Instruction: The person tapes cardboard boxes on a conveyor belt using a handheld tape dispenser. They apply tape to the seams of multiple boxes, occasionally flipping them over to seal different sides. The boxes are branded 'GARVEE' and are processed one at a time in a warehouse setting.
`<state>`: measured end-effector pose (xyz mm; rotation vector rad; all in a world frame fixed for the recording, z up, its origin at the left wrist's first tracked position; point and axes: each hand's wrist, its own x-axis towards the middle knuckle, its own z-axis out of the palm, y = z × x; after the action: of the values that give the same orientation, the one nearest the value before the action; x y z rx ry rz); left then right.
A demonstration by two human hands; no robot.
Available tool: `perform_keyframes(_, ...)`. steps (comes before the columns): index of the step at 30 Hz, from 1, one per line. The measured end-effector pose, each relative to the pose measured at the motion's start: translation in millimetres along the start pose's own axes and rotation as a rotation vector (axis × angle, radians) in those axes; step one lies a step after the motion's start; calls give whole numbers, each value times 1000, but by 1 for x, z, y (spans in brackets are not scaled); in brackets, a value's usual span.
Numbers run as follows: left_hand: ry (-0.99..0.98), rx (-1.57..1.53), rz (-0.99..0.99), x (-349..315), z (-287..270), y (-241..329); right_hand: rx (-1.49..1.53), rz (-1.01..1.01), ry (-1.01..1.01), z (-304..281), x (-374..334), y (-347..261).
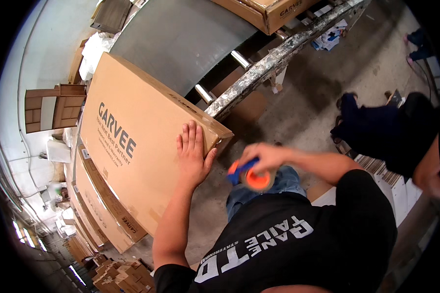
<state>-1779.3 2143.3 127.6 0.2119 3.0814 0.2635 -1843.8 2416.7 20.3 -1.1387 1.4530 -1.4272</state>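
Note:
A large flat cardboard box lies in front of me, its broad printed face toward me. My left hand rests flat on that face near the right corner, fingers stretched out. Clear tape shows at the corner beside it. In front of my body, apart from the box, my right hand is closed round a blue and orange tape dispenser. The dispenser is slightly blurred.
A conveyor with a grey belt and metal rollers runs beyond the box, with another carton on it. More flat cartons stand at the left. Another person is close on the right. Papers lie beneath the conveyor's edge.

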Motion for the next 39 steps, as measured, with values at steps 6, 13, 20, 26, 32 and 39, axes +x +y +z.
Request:
perform_keyframes(6,-12,-174,75,1,-6,-14,768,290,354,-151,5,-58)
perform_keyframes(13,-128,-300,172,3,-11,-40,628,433,356,-61,16,-89)
perform_keyframes(20,-546,-1110,416,79,-81,-60,618,123,1193,133,58,-117)
perform_keyframes(26,-667,-45,995,80,-65,2,340,200,1206,279,113,-111)
perform_keyframes(32,-210,907,1427,16,-30,-21,199,216,1202,383,151,-108)
perform_keyframes(39,-306,853,1406,-95,-60,-96,182,63,1401,490,205,-92)
